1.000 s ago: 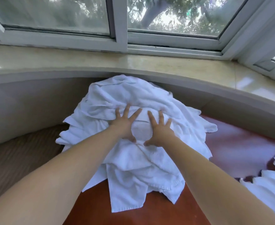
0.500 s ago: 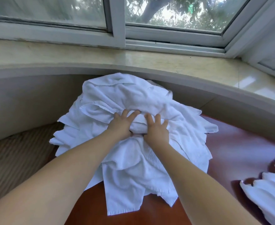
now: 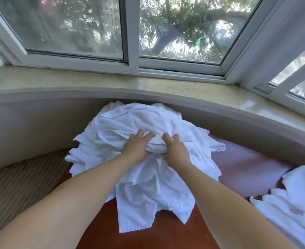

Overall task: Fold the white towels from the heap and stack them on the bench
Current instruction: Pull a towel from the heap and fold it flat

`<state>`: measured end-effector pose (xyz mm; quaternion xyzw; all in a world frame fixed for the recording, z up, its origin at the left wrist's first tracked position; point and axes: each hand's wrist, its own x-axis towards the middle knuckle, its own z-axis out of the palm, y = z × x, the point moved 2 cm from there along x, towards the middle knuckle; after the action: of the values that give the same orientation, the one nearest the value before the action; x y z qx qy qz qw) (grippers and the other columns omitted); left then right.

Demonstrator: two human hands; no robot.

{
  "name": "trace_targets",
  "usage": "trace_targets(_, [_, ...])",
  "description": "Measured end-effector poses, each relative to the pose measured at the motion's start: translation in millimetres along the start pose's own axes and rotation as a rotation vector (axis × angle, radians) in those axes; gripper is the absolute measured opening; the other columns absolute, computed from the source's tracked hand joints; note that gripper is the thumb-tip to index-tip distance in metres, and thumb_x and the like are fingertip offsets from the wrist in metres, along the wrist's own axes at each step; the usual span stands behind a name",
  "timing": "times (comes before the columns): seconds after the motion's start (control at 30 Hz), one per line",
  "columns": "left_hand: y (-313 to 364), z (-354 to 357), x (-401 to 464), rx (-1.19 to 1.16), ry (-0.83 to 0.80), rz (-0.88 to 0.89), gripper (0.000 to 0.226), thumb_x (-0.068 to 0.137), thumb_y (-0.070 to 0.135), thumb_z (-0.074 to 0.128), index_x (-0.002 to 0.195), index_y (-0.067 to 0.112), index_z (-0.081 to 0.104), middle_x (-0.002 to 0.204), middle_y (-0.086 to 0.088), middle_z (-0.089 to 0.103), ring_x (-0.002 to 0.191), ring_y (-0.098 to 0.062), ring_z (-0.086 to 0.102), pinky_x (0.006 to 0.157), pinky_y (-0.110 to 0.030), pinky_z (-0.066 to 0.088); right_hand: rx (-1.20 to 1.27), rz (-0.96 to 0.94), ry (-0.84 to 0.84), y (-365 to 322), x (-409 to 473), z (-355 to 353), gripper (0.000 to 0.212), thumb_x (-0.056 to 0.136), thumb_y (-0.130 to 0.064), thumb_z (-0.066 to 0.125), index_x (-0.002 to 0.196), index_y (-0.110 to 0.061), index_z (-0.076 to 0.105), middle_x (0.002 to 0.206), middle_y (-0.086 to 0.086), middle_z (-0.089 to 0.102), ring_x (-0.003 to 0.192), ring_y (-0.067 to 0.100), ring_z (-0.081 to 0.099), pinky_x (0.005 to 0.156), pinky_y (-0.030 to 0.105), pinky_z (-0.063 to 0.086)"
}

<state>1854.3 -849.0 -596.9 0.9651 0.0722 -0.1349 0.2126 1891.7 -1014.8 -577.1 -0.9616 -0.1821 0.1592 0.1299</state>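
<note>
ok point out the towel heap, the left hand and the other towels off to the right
towel heap (image 3: 140, 178), head view, on the loose cloth below the hands
left hand (image 3: 134, 147), head view, on the back of the hand
towels on the right (image 3: 290, 211), head view, on the top layer of white cloth

The left hand (image 3: 136, 147) and right hand (image 3: 175, 147) grip a bunched towel (image 3: 156, 145) atop the heap (image 3: 148, 177).

My heap of white towels (image 3: 148, 159) lies crumpled on the red-brown bench (image 3: 247, 168), against the wall below the sill; more towels (image 3: 291, 203) lie at its right.
</note>
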Motion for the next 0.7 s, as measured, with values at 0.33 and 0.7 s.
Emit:
trace_targets(0.33, [82,-26,-67,-0.016,0.105,0.050,0.063,0.091,0.022,0.057,0.146,0.045,0.036,0.130,0.000,0.038,0.111,-0.030,0.046,0.077,-0.039,0.046,-0.001,-0.069,0.099,36,-78,-67,0.048,0.084,-0.003,0.053,0.125,-0.026,0.044,0.106,0.005,0.036,0.055,0.021,0.043,0.045,0.031,0.027])
trace_targets(0.7, [239,-44,-115,0.036,0.209,0.152,0.061,0.092,0.024,0.056,0.145,0.045,0.035,0.131,-0.002,0.038,0.113,-0.033,0.046,0.075,-0.040,0.043,0.011,-0.042,0.277,129,-178,-164,0.047,0.084,-0.006,0.053,0.123,-0.029,0.042,0.108,0.005,0.035,0.056,0.027,0.048,0.049,0.035,0.041])
